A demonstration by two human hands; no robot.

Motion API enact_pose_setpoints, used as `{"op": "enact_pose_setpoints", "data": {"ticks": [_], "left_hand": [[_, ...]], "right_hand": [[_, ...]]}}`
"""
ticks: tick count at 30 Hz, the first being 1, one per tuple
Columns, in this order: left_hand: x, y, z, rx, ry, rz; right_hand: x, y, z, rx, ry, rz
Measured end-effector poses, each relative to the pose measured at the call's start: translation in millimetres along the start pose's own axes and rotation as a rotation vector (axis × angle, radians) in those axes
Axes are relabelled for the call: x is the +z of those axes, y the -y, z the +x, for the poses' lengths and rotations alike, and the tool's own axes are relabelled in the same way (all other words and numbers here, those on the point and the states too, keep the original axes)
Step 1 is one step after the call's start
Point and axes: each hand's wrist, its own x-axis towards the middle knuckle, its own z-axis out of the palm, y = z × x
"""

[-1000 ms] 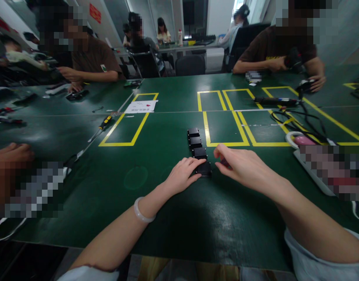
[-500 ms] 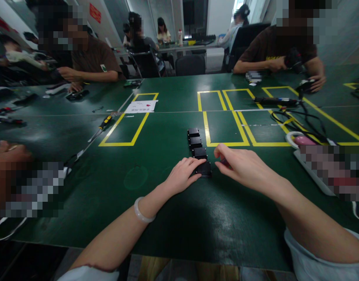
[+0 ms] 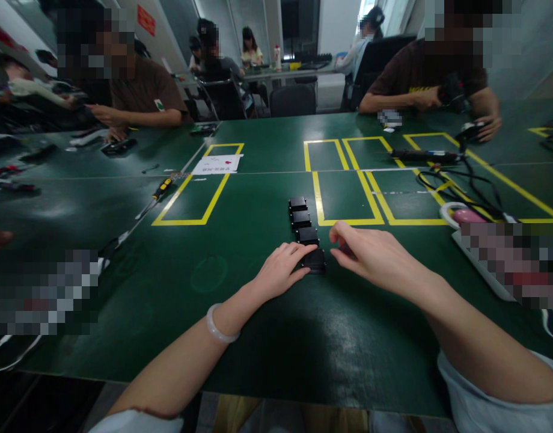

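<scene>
Several small black boxes (image 3: 300, 219) lie in a row on the green table (image 3: 267, 325), running away from me. My left hand (image 3: 281, 269) rests on the table with its fingertips against the left side of the nearest black box (image 3: 314, 260). My right hand (image 3: 371, 254) hovers just right of that box, fingers curled, with a small dark thing half hidden under the fingers; I cannot tell what it is. A pale bangle (image 3: 217, 326) circles my left wrist.
Yellow taped rectangles (image 3: 346, 198) mark the table. A yellow-handled screwdriver (image 3: 161, 189) and a white paper (image 3: 217, 163) lie at the left, black cables (image 3: 457, 180) and a white tray (image 3: 477, 264) at the right. Other people sit around the table's far and left sides.
My hands have stayed put at the nearest black box. A co-worker's hand at the far left edge has pulled back out of the view.
</scene>
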Motion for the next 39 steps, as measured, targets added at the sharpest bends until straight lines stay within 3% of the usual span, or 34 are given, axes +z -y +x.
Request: {"op": "enact_pose_setpoints", "data": {"ticks": [39], "left_hand": [[-0.6,-0.9,0.1,-0.010,0.000,-0.015]], "right_hand": [[0.1,-1.0,0.0,0.002,-0.002,-0.028]]}}
